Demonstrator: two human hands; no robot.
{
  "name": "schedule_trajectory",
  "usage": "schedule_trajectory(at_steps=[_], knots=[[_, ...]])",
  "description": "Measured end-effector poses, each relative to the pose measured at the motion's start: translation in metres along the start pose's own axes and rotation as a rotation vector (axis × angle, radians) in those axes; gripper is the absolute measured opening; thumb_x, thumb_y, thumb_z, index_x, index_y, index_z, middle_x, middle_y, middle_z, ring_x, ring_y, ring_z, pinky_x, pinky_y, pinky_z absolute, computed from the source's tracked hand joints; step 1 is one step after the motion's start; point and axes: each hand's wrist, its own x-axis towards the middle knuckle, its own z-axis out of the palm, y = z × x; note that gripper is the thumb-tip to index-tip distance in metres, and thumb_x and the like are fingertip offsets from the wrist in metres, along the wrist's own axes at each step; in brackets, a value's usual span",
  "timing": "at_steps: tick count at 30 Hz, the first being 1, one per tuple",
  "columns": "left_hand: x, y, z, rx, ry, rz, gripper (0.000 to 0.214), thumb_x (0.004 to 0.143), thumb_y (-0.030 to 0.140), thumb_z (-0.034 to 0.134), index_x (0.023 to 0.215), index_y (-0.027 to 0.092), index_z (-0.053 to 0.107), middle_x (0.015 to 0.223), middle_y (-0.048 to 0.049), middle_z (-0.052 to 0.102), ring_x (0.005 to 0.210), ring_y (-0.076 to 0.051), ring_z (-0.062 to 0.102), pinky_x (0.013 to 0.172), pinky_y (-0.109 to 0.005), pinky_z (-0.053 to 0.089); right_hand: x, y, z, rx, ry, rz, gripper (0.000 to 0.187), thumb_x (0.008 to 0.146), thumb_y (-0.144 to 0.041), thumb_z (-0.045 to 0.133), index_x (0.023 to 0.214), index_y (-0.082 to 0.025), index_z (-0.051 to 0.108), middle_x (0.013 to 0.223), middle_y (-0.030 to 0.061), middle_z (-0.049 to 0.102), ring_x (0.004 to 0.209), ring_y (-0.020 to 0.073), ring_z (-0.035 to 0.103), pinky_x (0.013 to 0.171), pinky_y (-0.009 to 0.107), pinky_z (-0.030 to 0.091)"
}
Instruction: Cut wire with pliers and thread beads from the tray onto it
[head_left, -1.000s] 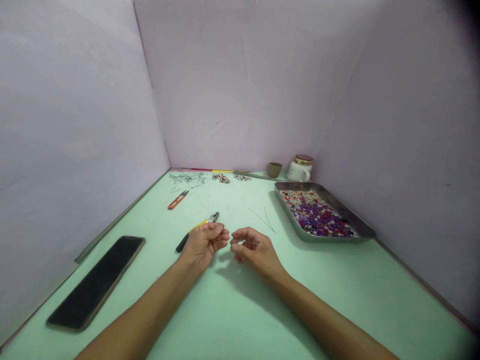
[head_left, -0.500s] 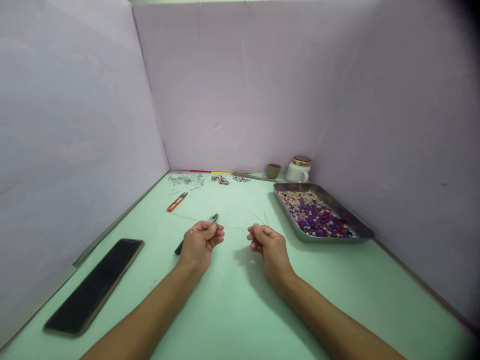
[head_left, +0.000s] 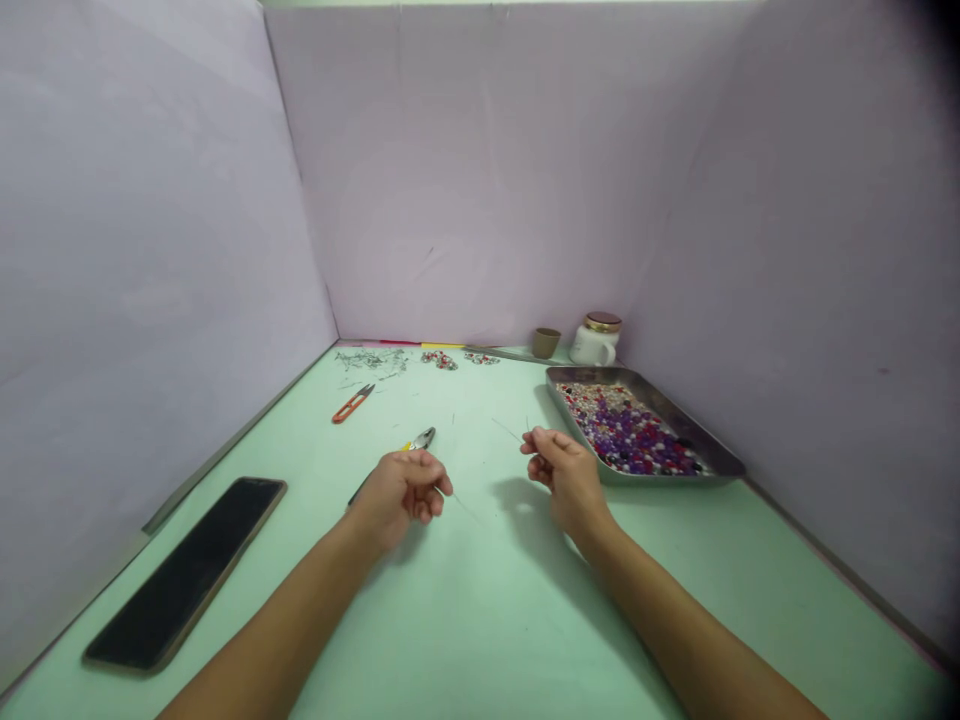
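left hand (head_left: pixel 409 495) is pinching a thin wire (head_left: pixel 469 509) in closed fingertips; the wire is slanting out between the hands. right hand (head_left: pixel 568 475), thumb and forefinger nearly meeting, is hovering near the bead tray (head_left: pixel 667 480); cannot tell whether it is gripping anything. combination pliers (head_left: pixel 424 439) are lying beside the left hand.

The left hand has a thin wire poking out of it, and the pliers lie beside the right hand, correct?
Not quite: in the head view, the pliers lie by the left hand, partly hidden behind it, not beside the right hand. The thin wire is as you say.
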Motion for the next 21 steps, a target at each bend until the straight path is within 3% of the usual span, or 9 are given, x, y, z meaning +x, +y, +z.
schedule_trajectory(at_steps=[3,7,11,14,17,19,21], knots=[[-0.002,-0.003,0.004,0.132,-0.136,-0.113,0.012,0.063,0.017,0.053,0.053,0.014,0.047,0.048,-0.0019,0.056,0.031,-0.007,0.045,0.029,-0.017,0.026,-0.014,0.0,0.007,-0.27,-0.132,-0.296,0.021,0.075,-0.035,0.051,0.077,-0.017,0.062,0.069,0.0032,0.059,0.048,0.0099,0.048,0.046,0.024,0.04],[-0.004,-0.004,0.004,0.243,-0.171,-0.167,0.01,0.06,0.017,0.05,0.051,0.015,0.047,0.043,0.0005,0.051,0.029,-0.004,0.034,0.03,-0.017,0.019,-0.026,0.001,0.01,-0.636,-0.291,-0.766,0.021,0.078,-0.021,0.046,0.092,-0.023,0.062,0.088,0.0057,0.06,0.068,0.0139,0.054,0.057,0.027,0.043],[-0.006,-0.004,0.003,0.359,-0.231,-0.168,0.009,0.057,0.014,0.048,0.048,0.015,0.046,0.041,0.0017,0.047,0.03,-0.004,0.029,0.033,-0.019,0.015,-0.027,-0.001,0.009,-0.993,-0.411,-1.038,0.027,0.076,-0.015,0.048,0.095,-0.029,0.062,0.103,0.0033,0.06,0.085,0.0182,0.05,0.065,0.029,0.041],[-0.007,-0.004,0.002,0.422,-0.279,-0.142,0.007,0.056,0.014,0.048,0.049,0.015,0.048,0.041,0.0022,0.047,0.031,-0.004,0.028,0.034,-0.02,0.014,-0.027,-0.004,0.01,-1.087,-0.483,-1.116,0.023,0.076,-0.017,0.05,0.09,-0.029,0.064,0.095,0.0014,0.063,0.084,0.0188,0.048,0.063,0.027,0.039],[-0.008,-0.003,0.003,0.454,-0.299,-0.124,0.01,0.061,0.02,0.051,0.054,0.014,0.052,0.045,0.0011,0.049,0.032,-0.004,0.027,0.035,-0.02,0.014,-0.028,-0.005,0.011,-1.085,-0.496,-1.09,0.018,0.077,-0.019,0.049,0.081,-0.026,0.065,0.078,0.0019,0.065,0.076,0.0174,0.048,0.06,0.026,0.037],[-0.008,-0.001,0.003,0.417,-0.26,-0.085,0.022,0.068,0.032,0.048,0.062,0.013,0.056,0.051,-0.0012,0.053,0.033,-0.004,0.027,0.036,-0.02,0.013,-0.029,-0.006,0.011,-1.075,-0.47,-1.019,0.019,0.077,-0.019,0.047,0.075,-0.024,0.065,0.073,0.0027,0.065,0.071,0.0165,0.049,0.059,0.026,0.036],[-0.006,0.001,0.003,0.336,-0.137,-0.039,0.032,0.072,0.041,0.043,0.072,0.013,0.058,0.06,-0.0032,0.057,0.034,-0.004,0.028,0.036,-0.02,0.013,-0.03,-0.006,0.01,-1.031,-0.408,-0.893,0.017,0.077,-0.02,0.047,0.072,-0.022,0.064,0.07,0.0032,0.063,0.066,0.0152,0.049,0.058,0.026,0.035]])
